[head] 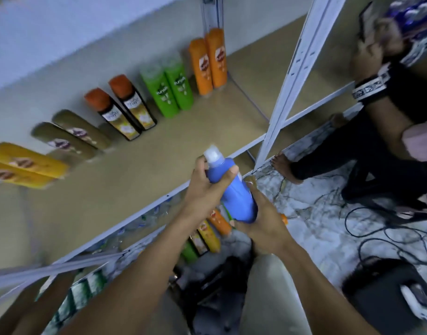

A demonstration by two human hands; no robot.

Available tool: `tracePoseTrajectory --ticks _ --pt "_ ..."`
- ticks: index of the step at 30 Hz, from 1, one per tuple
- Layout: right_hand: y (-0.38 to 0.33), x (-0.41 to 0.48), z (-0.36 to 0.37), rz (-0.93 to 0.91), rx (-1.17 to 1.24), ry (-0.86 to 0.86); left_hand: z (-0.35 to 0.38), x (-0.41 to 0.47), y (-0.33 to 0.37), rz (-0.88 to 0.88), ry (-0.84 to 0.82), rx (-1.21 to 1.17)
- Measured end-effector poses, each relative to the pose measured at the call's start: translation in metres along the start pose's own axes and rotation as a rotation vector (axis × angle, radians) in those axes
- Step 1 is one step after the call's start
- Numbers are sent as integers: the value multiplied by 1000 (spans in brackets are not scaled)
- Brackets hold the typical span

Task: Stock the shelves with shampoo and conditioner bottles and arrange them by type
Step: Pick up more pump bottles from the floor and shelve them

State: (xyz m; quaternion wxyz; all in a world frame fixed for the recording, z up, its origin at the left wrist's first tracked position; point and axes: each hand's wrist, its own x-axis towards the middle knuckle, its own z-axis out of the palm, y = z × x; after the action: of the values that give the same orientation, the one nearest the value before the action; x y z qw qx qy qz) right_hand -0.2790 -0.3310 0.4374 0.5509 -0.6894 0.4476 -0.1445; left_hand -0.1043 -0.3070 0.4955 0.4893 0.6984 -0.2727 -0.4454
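I hold a blue bottle (234, 189) with a white cap in both hands over the front edge of the shelf (159, 151). My left hand (207, 187) grips its upper part near the cap. My right hand (263, 221) grips its lower end. Along the back of the shelf stand pairs of bottles: yellow (21, 165), olive (69, 136), black with orange caps (125, 110), green (171, 88) and orange (210, 61). More orange, yellow and green bottles (210, 230) lie below my hands.
A white shelf post (287, 78) rises on the right. Another person (377, 131) in dark clothes crouches at the neighbouring shelf, one hand on a blue pack (411, 13). Black cables (367, 228) and a dark device (381, 286) lie on the marbled floor.
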Motion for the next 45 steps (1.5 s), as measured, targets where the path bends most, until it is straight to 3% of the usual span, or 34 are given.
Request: tracePoseTrajectory --ticks 6,9,15,19,26,32,38,42,45 --pt "-110 -61 -36 30 147 -64 -51 -77 111 -33 -278 -258" --pt "-160 -79 -48 25 195 -123 -75 -110 145 -22 -314 -297" --pt "-238 -92 -42 -86 218 -172 -113 -154 195 165 -64 -177" --pt "-278 -90 -25 -194 246 -176 -133 -171 224 263 109 -226" --pt "-336 -76 15 -368 135 -135 -175 -199 253 348 401 -210" --pt "-398 -63 58 -573 90 -196 -228 -232 280 441 622 -101" --pt "-468 -59 114 -731 38 -222 -301 -260 299 546 710 -14" --pt "-497 -45 153 -773 12 -206 -352 -266 290 543 732 57" --pt "-508 -31 177 -755 -17 -211 -396 -261 259 430 851 296"
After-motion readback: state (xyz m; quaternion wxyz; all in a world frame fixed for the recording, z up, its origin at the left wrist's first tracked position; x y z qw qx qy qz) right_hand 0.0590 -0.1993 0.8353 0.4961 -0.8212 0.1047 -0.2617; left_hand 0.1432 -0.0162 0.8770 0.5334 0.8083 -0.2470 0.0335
